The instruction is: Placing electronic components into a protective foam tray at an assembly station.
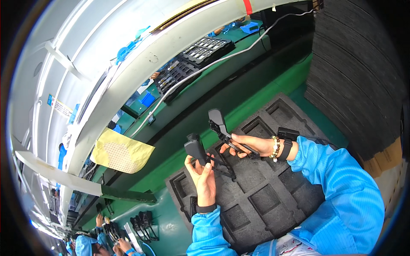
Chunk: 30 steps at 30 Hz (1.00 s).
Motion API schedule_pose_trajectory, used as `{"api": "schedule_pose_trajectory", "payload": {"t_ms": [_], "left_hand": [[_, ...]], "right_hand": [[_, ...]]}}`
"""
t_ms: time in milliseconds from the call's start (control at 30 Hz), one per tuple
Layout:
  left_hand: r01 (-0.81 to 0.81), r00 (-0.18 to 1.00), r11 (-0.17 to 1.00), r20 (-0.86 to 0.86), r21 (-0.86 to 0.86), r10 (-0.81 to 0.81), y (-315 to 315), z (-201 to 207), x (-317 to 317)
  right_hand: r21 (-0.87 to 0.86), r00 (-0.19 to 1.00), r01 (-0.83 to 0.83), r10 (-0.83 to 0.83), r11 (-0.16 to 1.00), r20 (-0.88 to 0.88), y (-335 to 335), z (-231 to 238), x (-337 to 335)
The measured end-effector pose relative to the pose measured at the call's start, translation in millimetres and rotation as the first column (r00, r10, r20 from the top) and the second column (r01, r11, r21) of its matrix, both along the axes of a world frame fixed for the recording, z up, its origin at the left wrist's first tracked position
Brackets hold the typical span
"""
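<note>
My left hand grips a black device with a flat paddle-shaped head and a thin frame-like arm; I cannot make out its exact kind. Farther right, my right hand is closed on a similar black device, its head pointing up and away and its thin legs passing under the fingers. Both are held above a dark grey foam tray with square recesses. The recesses that show have nothing standing in them. Each wrist wears a black strap, and a bead bracelet sits on the right one.
A tall stack of dark foam sheets rises at the right, with cardboard beside it. Across a pale beam, a green bench carries black trays and blue bins. A yellow sheet hangs left. Lower left, a co-worker handles black parts.
</note>
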<state>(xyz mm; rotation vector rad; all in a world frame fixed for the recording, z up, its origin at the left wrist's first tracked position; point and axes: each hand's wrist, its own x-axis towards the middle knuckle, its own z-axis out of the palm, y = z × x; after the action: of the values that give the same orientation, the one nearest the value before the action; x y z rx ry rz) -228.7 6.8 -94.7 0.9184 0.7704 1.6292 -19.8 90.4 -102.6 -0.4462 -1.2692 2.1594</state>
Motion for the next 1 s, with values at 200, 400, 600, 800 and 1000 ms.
{"api": "schedule_pose_trajectory", "payload": {"t_ms": [200,400,600,800,1000], "left_hand": [[0.228,0.908,0.950,0.398,-0.212,-0.129,20,-17,-31],[-0.140,0.989,0.938,0.006,-0.318,0.149,111,-7,-81],[-0.301,0.884,0.884,-0.451,-0.358,0.118,202,-66,-128],[-0.599,0.419,0.776,-0.903,-0.198,0.093,215,-105,-159],[-0.265,-0.314,0.890,-0.905,0.372,0.285,140,-76,-136]], "right_hand": [[-0.134,0.990,-0.087,0.071,0.987,-0.119,13,-12,-2],[-0.211,0.999,0.026,-0.032,0.977,-0.027,12,-12,8],[-0.137,0.996,-0.082,0.085,0.987,0.015,18,-19,8],[-0.133,0.996,-0.082,0.087,0.988,0.031,17,-15,2],[-0.107,0.996,-0.050,0.057,0.993,0.063,17,-15,1]]}}
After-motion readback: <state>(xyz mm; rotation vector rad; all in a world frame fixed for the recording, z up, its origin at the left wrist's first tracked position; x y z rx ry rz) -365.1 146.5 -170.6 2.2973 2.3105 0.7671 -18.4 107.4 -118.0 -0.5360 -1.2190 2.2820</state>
